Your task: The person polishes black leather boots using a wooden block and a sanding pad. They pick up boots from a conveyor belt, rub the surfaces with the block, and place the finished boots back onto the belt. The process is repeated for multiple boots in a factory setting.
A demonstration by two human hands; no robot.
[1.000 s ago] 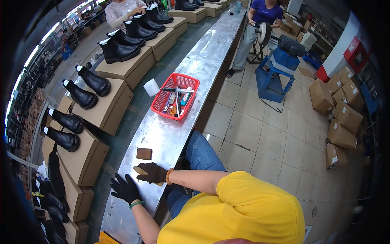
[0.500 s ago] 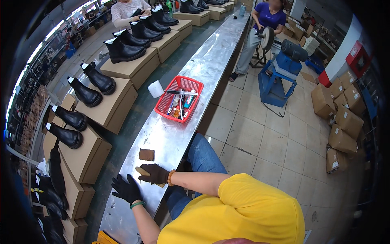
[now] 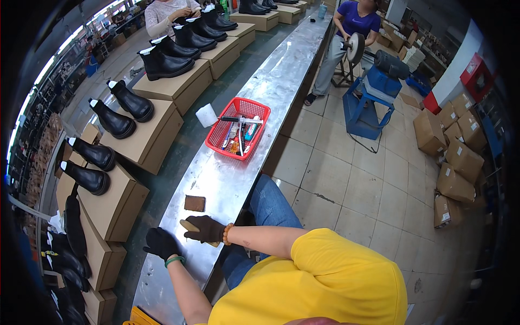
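Observation:
My right hand, in a dark brown glove with a beaded bracelet at the wrist, is closed around a tan, rounded object above the metal bench. One end sticks out past the fingers and a bit shows below the palm; its kind is unclear. Over the bench's left edge is my left hand, black-gloved, with a green bangle. Its fingers are bent and partly turned from view, so their grip is unclear. A flat brown rectangular pad lies just beyond my right hand.
A red plastic basket of tools and tubes stands farther along the bench, a white block at its rim. Black ankle boots stand on cardboard boxes to the left. Two people work farther off, one beside a grinding wheel.
My left hand has drawn its spread fingers together and shifted slightly left and up off its earlier flat pose. My right hand keeps its hold on the tan object, almost still.

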